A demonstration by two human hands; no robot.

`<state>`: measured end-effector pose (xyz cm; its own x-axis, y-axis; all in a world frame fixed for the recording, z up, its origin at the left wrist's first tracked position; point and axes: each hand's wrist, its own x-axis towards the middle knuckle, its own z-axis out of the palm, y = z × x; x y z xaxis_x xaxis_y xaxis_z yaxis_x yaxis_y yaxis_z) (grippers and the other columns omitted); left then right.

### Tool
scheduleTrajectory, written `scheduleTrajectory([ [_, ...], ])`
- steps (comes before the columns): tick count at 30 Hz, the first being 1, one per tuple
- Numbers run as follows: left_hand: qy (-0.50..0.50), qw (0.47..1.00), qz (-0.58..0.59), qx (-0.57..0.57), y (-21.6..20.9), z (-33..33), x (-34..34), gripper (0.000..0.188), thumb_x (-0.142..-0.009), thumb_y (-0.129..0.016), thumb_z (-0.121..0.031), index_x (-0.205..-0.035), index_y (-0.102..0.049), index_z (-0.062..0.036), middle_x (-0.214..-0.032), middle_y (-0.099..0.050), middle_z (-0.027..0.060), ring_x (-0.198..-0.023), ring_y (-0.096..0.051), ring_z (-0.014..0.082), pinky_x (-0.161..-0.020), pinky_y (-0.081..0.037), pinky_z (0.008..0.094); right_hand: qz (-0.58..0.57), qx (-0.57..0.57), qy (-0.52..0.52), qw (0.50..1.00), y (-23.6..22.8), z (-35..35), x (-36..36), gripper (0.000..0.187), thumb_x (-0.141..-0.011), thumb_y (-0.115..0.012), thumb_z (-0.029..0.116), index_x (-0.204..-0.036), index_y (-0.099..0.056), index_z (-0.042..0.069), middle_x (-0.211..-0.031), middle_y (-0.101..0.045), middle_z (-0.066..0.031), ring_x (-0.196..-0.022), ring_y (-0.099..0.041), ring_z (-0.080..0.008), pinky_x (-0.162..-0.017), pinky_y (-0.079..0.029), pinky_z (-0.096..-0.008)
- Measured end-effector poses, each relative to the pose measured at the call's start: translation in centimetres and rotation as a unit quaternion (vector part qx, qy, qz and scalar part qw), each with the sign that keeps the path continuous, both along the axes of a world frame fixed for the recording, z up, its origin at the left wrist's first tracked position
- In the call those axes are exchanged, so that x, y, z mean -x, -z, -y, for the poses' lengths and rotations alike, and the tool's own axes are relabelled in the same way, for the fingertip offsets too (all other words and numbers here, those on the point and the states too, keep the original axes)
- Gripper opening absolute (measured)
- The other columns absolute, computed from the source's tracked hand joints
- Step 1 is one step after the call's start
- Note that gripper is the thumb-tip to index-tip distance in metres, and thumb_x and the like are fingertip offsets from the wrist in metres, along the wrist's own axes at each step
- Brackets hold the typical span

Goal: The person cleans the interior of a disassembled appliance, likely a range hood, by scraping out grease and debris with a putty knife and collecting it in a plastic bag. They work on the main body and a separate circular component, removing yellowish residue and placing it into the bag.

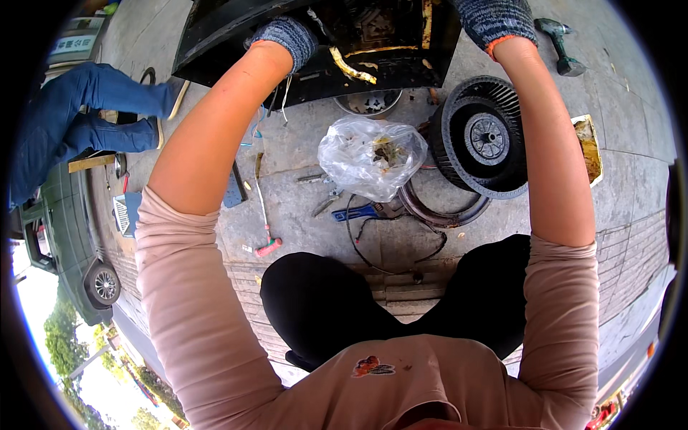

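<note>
A black metal housing (308,92), greasy and open on the side toward me, fills the top of the view. My left hand (285,41), in a dark knit glove, is closed on its front rim at the left, fingers curled and partly hidden. A matching glove with an orange cuff covers my right hand (496,20), which is by the housing's right corner; its fingers run out of view or are hidden. Yellowed strips (349,66) of grime lie in the housing. Below my right hand, a black fan wheel (459,136) rests on the ground, partly behind my forearm.
A clear plastic bag (373,158) with dirty scraps lies before a metal bowl (380,106). Around it are a blue-handled wrench (358,212), a dark ring (448,215), pliers (328,201) and a red-handled tool (268,242). A cordless drill (562,46) lies right; another person's legs (107,107) are left.
</note>
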<state>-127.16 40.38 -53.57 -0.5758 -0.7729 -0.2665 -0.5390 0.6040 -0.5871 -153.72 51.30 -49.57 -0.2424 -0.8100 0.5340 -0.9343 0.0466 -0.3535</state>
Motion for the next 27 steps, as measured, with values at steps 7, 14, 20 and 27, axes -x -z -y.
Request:
scheduleTrajectory([
  [7,0.002,0.999,-0.018,0.032,3.9,3.0,-3.0,0.030,-0.094,-0.052,-0.018,-0.116,-0.070,-0.0082,-0.125,-0.064,0.0165,-0.109,-0.065,0.0349,-0.091,-0.053,0.0472,0.003,-0.011,-0.010,1.000,0.1,0.5,-0.8,0.030,-0.083,-0.050,0.012,-0.102,-0.070,0.000,-0.097,-0.068,-0.0258,-0.095,-0.065,-0.0403,-0.087,-0.051,-0.0457],
  [14,-0.069,0.994,0.081,-0.034,-2.1,-2.2,1.6,0.031,-0.091,-0.056,-0.014,-0.119,-0.068,-0.0066,-0.126,-0.063,0.0173,-0.109,-0.065,0.0342,-0.092,-0.053,0.0438,-0.017,-0.004,-0.008,1.000,0.3,0.3,0.4,0.031,-0.083,-0.050,0.011,-0.104,-0.069,0.000,-0.100,-0.067,-0.0263,-0.097,-0.065,-0.0402,-0.088,-0.051,-0.0453],
  [20,-0.016,0.999,0.041,-0.008,1.3,-1.9,1.7,0.034,-0.092,-0.054,-0.017,-0.121,-0.067,-0.0066,-0.129,-0.061,0.0185,-0.115,-0.061,0.0357,-0.098,-0.047,0.0471,-0.010,-0.028,0.000,1.000,-0.9,-0.4,-0.1,0.030,-0.081,-0.051,0.011,-0.103,-0.069,0.000,-0.100,-0.068,-0.0263,-0.095,-0.065,-0.0404,-0.088,-0.051,-0.0461],
  [27,-0.032,0.999,0.020,0.028,-0.7,-0.9,1.8,0.048,-0.098,-0.044,-0.024,-0.143,-0.048,-0.0094,-0.154,-0.037,0.0156,-0.142,-0.033,0.0378,-0.116,-0.020,0.0561,0.050,-0.114,0.009,0.992,-0.4,0.5,-0.2,0.050,-0.087,-0.059,0.019,-0.137,-0.054,0.013,-0.118,-0.065,-0.0183,-0.109,-0.062,-0.0352,-0.095,-0.049,-0.0434],
])
